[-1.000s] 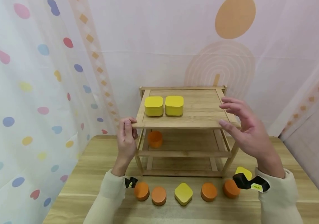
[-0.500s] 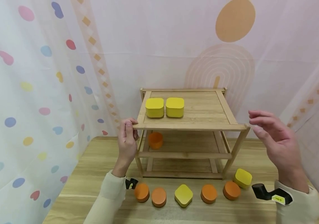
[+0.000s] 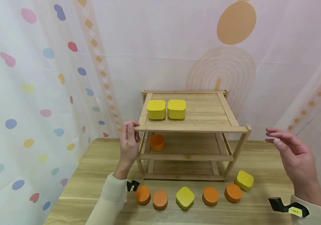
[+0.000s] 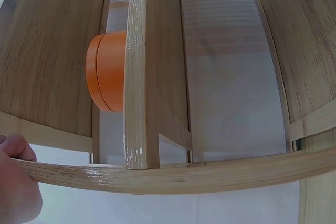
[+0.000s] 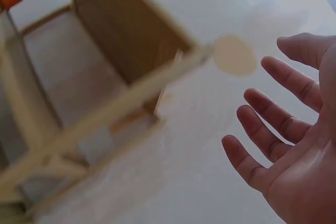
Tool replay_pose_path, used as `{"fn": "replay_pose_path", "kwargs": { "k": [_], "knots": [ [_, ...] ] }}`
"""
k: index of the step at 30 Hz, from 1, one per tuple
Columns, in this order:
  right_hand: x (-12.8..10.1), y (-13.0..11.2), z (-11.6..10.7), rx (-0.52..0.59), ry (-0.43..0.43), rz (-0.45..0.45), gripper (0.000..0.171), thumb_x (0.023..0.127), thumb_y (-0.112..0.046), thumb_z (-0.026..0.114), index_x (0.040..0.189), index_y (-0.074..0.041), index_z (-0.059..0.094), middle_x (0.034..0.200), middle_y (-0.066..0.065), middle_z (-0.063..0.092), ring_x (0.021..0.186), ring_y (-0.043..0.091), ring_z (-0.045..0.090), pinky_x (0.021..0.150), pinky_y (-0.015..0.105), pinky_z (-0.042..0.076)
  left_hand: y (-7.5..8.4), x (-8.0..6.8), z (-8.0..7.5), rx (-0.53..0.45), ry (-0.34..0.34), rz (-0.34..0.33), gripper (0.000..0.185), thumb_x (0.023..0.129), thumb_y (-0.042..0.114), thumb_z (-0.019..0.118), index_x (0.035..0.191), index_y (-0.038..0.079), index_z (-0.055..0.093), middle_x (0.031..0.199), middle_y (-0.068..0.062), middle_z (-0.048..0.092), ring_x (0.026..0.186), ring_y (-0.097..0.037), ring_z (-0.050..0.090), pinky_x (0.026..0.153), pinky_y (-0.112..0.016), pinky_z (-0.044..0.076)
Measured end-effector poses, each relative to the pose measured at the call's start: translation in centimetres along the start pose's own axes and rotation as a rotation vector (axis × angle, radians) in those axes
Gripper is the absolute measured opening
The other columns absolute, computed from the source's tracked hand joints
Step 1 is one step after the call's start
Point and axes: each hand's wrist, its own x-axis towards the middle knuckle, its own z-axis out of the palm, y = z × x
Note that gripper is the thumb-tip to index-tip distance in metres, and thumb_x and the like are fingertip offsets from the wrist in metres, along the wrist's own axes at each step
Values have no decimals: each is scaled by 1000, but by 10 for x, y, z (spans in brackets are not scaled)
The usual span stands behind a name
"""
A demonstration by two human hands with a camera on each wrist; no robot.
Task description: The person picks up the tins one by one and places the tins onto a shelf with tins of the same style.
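Observation:
A wooden three-tier shelf [image 3: 205, 109] stands on the table. With curled fingers and thumb, my left hand [image 3: 128, 140] grips its top front-left corner; in the left wrist view only part of that hand [image 4: 18, 182] shows, at the post's end. My right hand [image 3: 295, 156] is held in the air right of the shelf, nothing in it, fingers relaxed and apart in the right wrist view. Two yellow rounded-square tins, a left one [image 3: 156, 110] and a right one [image 3: 176, 109], sit side by side on the top tier. An orange round tin [image 3: 157, 142] is on the middle tier's left side.
Along the table [image 3: 93, 175] before the shelf lie several tins: orange round ones [image 3: 210, 196], a yellow one [image 3: 185, 198] turned cornerwise, and another yellow one [image 3: 244, 180] behind the rightmost orange tin [image 3: 233, 192]. A patterned curtain [image 3: 160, 47] hangs behind.
My right hand has moved right and down, away from the shelf's top front-right corner. My left hand keeps its grip on the left corner. The tins stay where they were.

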Motion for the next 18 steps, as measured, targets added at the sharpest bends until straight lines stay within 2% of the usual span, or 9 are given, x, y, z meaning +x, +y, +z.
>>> {"fn": "replay_pose_path", "kwargs": {
  "k": [3,6,10,18],
  "knots": [
    [-11,6,-13,-31,11,64,26,94,23,35,116,29,46,128,20,60,118,24,57,97,25,48,-1,-1,0,2,2,2,34,109,22,32,104,-9,46,71,-5,36,58,-14,34,48,-22,29],
    [-22,12,-23,-107,32,164,26,97,19,36,119,25,49,128,13,62,116,18,58,96,22,48,0,0,0,-6,1,1,36,109,24,33,104,-9,45,70,-5,36,57,-14,34,48,-21,29],
    [-35,21,-35,-134,9,233,28,98,17,35,122,21,49,129,7,61,115,13,59,95,19,47,-1,0,1,-7,-5,6,36,109,24,32,104,-9,45,70,-6,36,56,-14,34,47,-20,29],
    [-57,46,-55,43,-74,246,36,99,18,28,127,17,50,131,8,61,119,14,58,95,21,48,0,0,-1,-4,-10,-1,35,109,24,33,105,-8,46,70,-7,36,56,-15,33,46,-21,28]
  ]
}}
